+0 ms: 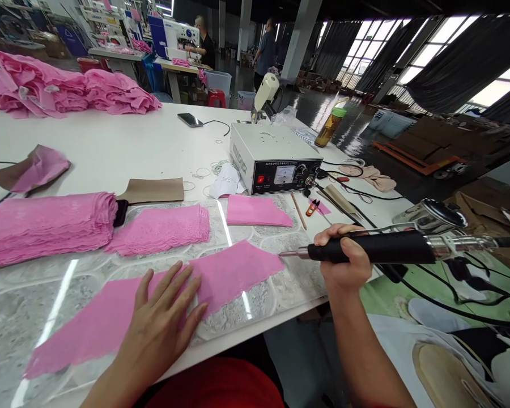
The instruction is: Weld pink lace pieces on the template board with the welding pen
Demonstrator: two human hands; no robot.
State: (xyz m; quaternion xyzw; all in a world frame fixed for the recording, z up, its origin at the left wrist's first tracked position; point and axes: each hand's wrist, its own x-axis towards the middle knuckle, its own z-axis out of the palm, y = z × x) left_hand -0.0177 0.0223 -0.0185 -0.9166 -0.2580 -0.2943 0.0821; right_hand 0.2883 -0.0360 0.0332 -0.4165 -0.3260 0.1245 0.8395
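My left hand (164, 317) lies flat with spread fingers on a pink fabric piece (238, 272), pressing it to the glossy patterned mat (263, 294). Under and beyond my palm more pink fabric stretches to the lower left. My right hand (346, 255) is wrapped round the black handle of an ultrasonic cutter (382, 247). Its thin metal tip meets, or comes very near, the right corner of the fabric. Just behind are a stack of pink lace-edged pieces (170, 226) and a smaller folded pink stack (257, 211).
A white generator box (276, 153) with a dial stands behind the mat, cables running right. Orange thread snips (312, 207) and a brown pencil-like stick (298, 211) lie nearby. A pink fabric heap (59, 85), phone (190, 119) and bottle (330, 127) are further back. Two people are in the background.
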